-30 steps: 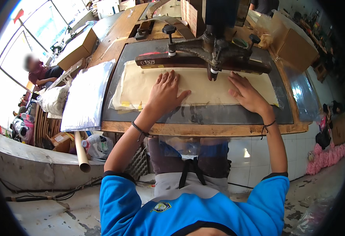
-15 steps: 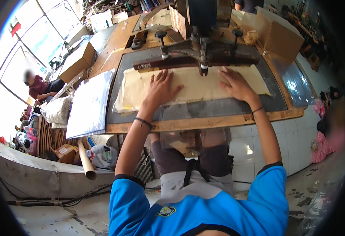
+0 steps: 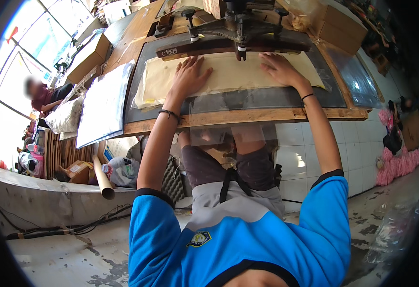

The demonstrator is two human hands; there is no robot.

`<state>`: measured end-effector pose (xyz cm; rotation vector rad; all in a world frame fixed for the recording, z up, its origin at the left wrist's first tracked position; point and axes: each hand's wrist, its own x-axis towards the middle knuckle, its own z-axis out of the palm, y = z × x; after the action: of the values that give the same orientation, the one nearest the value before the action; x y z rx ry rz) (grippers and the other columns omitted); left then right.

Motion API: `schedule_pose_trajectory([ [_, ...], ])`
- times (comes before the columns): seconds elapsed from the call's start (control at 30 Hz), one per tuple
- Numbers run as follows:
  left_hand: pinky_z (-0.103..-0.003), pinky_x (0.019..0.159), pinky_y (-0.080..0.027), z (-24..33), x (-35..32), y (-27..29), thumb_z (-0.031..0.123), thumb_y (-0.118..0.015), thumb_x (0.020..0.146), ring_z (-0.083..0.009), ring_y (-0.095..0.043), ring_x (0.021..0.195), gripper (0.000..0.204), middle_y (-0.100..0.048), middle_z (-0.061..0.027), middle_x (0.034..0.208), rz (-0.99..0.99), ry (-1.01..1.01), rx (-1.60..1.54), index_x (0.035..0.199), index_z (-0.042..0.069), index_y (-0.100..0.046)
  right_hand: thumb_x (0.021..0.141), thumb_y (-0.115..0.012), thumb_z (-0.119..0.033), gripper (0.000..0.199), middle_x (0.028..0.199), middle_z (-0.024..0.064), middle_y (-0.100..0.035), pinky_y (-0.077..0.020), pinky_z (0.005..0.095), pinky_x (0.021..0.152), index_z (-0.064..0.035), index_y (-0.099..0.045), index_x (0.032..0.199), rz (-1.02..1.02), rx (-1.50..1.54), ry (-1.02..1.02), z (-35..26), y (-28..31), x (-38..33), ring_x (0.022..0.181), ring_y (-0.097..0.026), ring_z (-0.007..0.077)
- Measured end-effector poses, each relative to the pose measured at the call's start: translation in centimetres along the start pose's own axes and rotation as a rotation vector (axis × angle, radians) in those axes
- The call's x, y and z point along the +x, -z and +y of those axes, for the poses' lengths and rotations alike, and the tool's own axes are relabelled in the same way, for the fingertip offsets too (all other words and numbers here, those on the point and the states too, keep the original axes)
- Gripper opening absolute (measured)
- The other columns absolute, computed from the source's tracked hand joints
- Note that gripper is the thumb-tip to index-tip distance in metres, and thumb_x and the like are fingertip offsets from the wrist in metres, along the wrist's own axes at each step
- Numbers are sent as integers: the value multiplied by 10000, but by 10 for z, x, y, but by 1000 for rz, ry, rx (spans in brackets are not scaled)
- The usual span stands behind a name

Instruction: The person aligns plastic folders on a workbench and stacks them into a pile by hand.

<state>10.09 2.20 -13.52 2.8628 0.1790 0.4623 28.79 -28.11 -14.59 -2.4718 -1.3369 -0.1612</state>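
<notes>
My left hand [image 3: 190, 76] lies flat, fingers apart, on the left half of a long tan sheet [image 3: 236, 74]. Toward the sheet's right end rests my right hand [image 3: 282, 71], also spread, its fingertips close to the far edge. The sheet lies on a dark grey board [image 3: 147, 71] set on the wooden table. Just beyond my fingertips runs a dark red-brown bar [image 3: 262, 46], held from above by a metal clamp bracket [image 3: 236, 29] with black knobs. Both palms face down; neither hand grips anything.
A clear plastic sheet [image 3: 214, 129] hangs over the table's wooden front edge [image 3: 314, 115]. White sheets [image 3: 105, 105] in plastic lie at left, clear film [image 3: 357, 81] at right. Cardboard boxes stand left [image 3: 87, 57] and far right [image 3: 338, 28]. A person [image 3: 47, 98] sits by the window.
The view has tilted, so the table, sheet and bar appear higher in the picture. My hands stay flat on the sheet in nearly the same places.
</notes>
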Motion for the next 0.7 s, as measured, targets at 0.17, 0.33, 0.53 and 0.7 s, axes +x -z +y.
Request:
schedule_pose_trajectory([
  [0.17,-421,1212,-275,-9,0,-5,509,-509,987,-337,-389,1445,676,-454,-206,1527,60,-7,0,1446,14,-503,1033,-501,-480,575,1480,161,-510,-360,420,1149,-74,-508,1440,77,47,-16,6,-6,-3,1371,-457,352],
  [0.33,-409,1202,-295,-16,1,-7,453,-513,991,-332,-410,1430,638,-474,-210,1509,75,-28,3,1420,-19,-520,1018,-501,-502,600,1467,176,-525,-361,414,1154,-51,-540,1412,93,-1,-26,-2,-6,-1,1374,-462,353],
  [0.53,-405,1204,-295,-21,-3,-7,421,-523,992,-332,-405,1434,593,-470,-208,1514,76,29,-62,1420,9,-534,1004,-514,-532,674,1500,188,-489,-338,393,1173,-11,-509,1432,92,233,-92,5,-8,-7,1404,-434,345],
  [0.7,-442,1224,-247,-28,-4,-10,434,-497,991,-333,-366,1460,592,-448,-212,1529,99,24,-77,1421,30,-536,1038,-529,-436,571,1519,143,-485,-344,357,1169,-34,-500,1443,88,-11,-17,12,-11,-8,1416,-436,300],
])
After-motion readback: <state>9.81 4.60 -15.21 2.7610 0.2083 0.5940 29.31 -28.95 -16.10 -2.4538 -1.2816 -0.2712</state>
